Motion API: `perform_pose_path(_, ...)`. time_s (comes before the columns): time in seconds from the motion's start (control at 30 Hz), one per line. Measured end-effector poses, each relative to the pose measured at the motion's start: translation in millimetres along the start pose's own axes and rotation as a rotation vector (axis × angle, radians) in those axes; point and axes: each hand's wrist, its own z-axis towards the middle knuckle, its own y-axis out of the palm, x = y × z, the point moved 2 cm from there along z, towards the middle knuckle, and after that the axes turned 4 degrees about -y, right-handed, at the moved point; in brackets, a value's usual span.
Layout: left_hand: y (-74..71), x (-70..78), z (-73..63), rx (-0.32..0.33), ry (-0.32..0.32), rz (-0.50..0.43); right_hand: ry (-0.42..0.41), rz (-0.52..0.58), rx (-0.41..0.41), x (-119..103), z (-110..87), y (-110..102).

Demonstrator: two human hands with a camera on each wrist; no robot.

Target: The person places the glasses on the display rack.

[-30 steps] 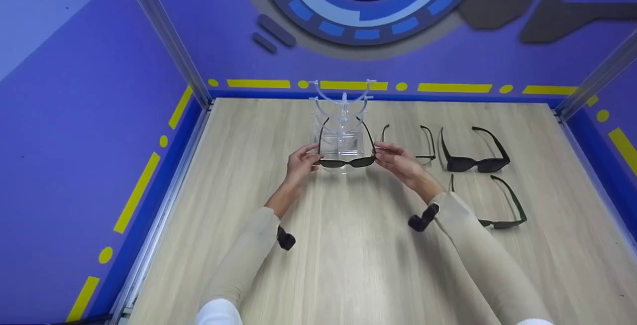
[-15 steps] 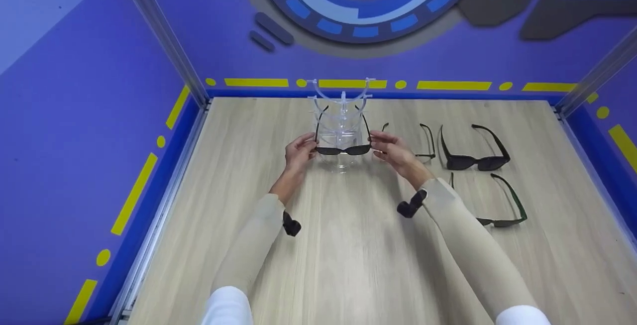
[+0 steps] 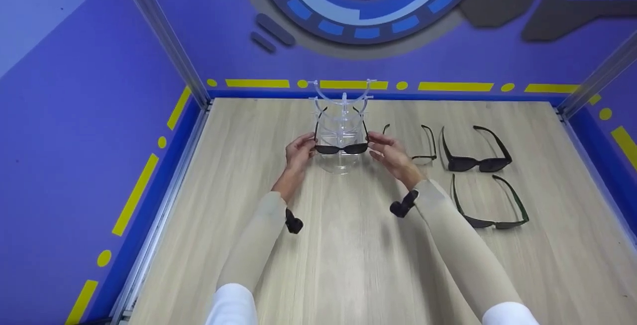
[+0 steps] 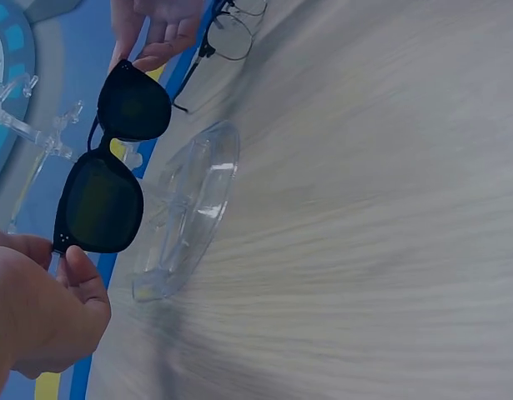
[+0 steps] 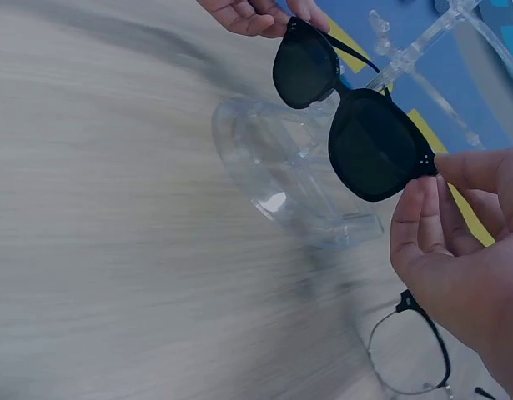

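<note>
A pair of black sunglasses point(image 3: 327, 150) with dark lenses is held level at the clear plastic display stand point(image 3: 344, 97), its temples reaching back along the stand's sides. My left hand point(image 3: 299, 152) pinches the left hinge corner between thumb and fingers, as the left wrist view shows on the frame point(image 4: 102, 204). At the other corner my right hand point(image 3: 392, 156) pinches the frame the same way, clear in the right wrist view beside the lens point(image 5: 377, 146). Whether the sunglasses rest on a stand arm cannot be told. The stand's rounded base point(image 4: 214, 179) sits on the table below them.
Clear-lensed glasses point(image 3: 424, 157) lie just right of my right hand. Farther right are black sunglasses point(image 3: 478, 164), with dark green-sided sunglasses point(image 3: 495, 224) nearer, beside my right forearm. Blue panels point(image 3: 149, 66) wall the wooden table point(image 3: 343, 265) at back and sides.
Both hands have moved the sunglasses away from me and slightly left, so the temples reach farther into the stand. In the last half second they have shifted only slightly.
</note>
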Motion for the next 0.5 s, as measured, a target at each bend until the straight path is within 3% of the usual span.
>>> perform_pose_path(0.2, -2.2, -5.5, 2.1, 0.005, 0.019, 0.040, -0.001, -0.042, 0.021, 9.0, 1.9, 1.1)
perform_pose_path(0.5, -2.4, -9.1, 6.9, 0.018, -0.006, 0.026, -0.028, -0.079, 0.058, 11.4, 5.4, 5.3)
